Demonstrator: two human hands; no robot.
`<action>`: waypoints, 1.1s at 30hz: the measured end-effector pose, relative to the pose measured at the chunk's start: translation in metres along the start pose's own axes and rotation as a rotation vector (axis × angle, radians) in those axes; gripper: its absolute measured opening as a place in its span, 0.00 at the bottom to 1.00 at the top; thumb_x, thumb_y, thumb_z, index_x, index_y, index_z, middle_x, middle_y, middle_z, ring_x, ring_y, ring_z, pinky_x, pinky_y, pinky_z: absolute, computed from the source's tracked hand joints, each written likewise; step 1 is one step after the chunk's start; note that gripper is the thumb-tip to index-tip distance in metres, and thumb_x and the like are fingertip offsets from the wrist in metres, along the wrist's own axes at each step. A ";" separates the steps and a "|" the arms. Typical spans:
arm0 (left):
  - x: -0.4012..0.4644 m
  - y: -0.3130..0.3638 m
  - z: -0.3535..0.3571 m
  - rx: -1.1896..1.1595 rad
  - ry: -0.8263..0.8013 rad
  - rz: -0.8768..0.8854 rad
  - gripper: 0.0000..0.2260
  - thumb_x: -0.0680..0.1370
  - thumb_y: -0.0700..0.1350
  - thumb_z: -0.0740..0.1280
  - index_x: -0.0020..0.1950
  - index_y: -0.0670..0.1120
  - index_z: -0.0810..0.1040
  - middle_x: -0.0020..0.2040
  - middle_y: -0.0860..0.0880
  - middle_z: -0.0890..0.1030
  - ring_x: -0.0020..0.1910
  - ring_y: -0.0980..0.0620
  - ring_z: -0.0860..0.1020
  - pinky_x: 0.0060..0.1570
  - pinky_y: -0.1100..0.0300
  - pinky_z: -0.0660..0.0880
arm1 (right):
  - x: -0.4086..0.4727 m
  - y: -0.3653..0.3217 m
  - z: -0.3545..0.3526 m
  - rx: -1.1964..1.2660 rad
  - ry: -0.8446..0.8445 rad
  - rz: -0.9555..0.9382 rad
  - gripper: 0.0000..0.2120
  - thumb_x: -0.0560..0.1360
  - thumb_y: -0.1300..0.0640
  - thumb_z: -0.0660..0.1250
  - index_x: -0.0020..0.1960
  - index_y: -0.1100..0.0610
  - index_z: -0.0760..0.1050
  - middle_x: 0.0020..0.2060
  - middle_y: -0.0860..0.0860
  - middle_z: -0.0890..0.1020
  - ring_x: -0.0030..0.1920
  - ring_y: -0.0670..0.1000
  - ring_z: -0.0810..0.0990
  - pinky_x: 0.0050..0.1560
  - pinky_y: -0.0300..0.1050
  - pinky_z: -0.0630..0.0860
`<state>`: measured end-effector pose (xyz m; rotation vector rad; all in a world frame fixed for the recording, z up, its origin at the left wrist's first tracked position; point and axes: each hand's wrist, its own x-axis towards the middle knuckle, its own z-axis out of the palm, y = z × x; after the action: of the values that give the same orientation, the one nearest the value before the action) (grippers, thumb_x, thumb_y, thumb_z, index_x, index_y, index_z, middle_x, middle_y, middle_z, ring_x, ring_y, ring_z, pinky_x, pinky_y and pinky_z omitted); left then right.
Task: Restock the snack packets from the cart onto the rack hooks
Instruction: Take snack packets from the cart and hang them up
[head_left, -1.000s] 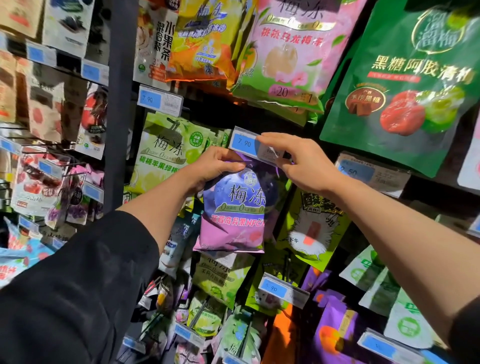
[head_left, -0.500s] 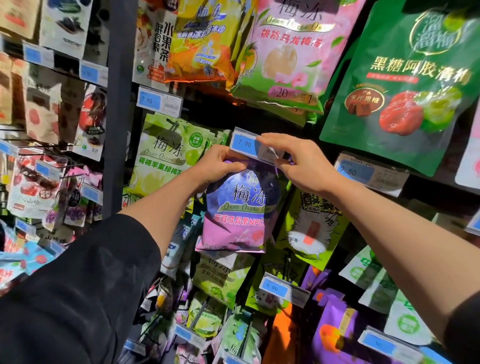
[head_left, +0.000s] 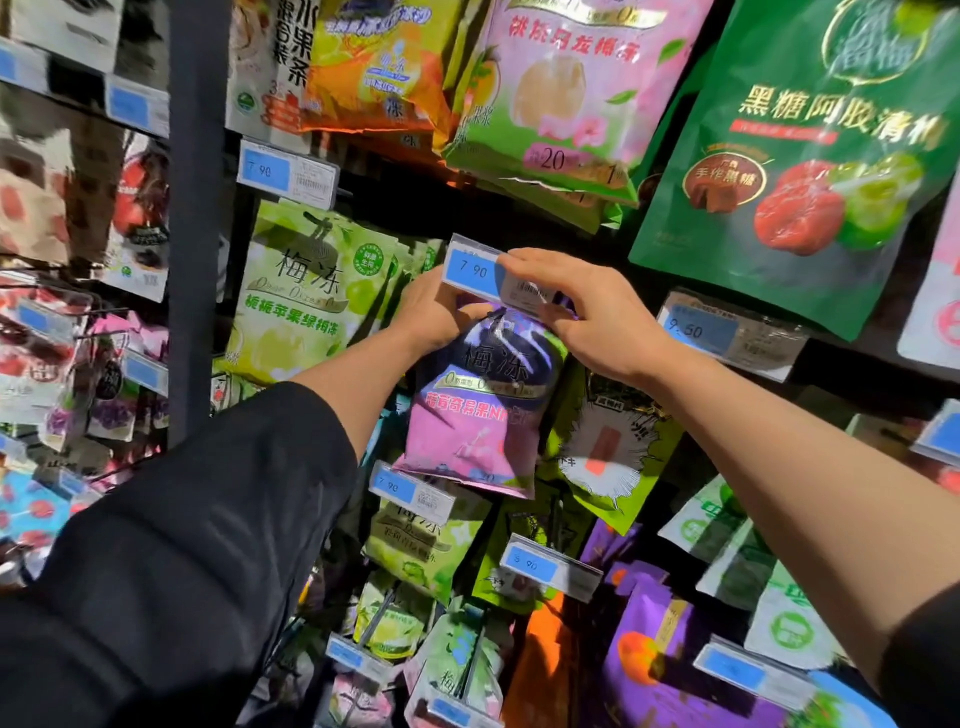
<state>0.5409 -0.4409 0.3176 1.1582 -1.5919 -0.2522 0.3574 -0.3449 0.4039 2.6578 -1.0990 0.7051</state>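
Two hands working one hook: left hand is gripping the purple packet by its top, long axis hanging toward 6 o'clock; right hand is pinching the price tag at 12 o'clock above it.

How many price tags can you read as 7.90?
3: one tag upper left, one at the right hand, one below the purple packet. Blurred tags may hide more.

The purple packet has its top hidden behind the price tag; the hook there is unseen, and the left hand's fingers are partly covered.
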 end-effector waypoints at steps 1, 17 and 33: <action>0.005 -0.008 0.003 0.041 0.024 0.023 0.25 0.69 0.57 0.71 0.62 0.47 0.78 0.56 0.46 0.82 0.55 0.48 0.79 0.53 0.51 0.77 | -0.001 0.000 0.000 -0.011 -0.003 -0.003 0.33 0.71 0.72 0.61 0.72 0.50 0.68 0.72 0.47 0.69 0.72 0.51 0.66 0.69 0.54 0.67; -0.193 0.126 0.110 -0.430 0.303 -0.056 0.10 0.75 0.44 0.66 0.55 0.44 0.75 0.37 0.56 0.76 0.30 0.63 0.73 0.32 0.69 0.69 | -0.214 0.031 0.034 0.016 0.249 0.219 0.21 0.74 0.61 0.61 0.67 0.62 0.73 0.63 0.59 0.77 0.63 0.57 0.75 0.66 0.48 0.69; -0.584 0.430 0.393 -0.592 -1.410 0.250 0.12 0.75 0.31 0.65 0.55 0.42 0.75 0.36 0.53 0.73 0.32 0.60 0.72 0.31 0.71 0.67 | -0.848 -0.023 -0.088 -0.097 0.286 1.797 0.14 0.73 0.52 0.64 0.48 0.61 0.82 0.42 0.60 0.84 0.45 0.58 0.81 0.42 0.47 0.72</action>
<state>-0.0650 0.0715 0.0917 0.1750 -2.5180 -1.4872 -0.1788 0.2244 0.0649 0.7330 -2.9847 1.0067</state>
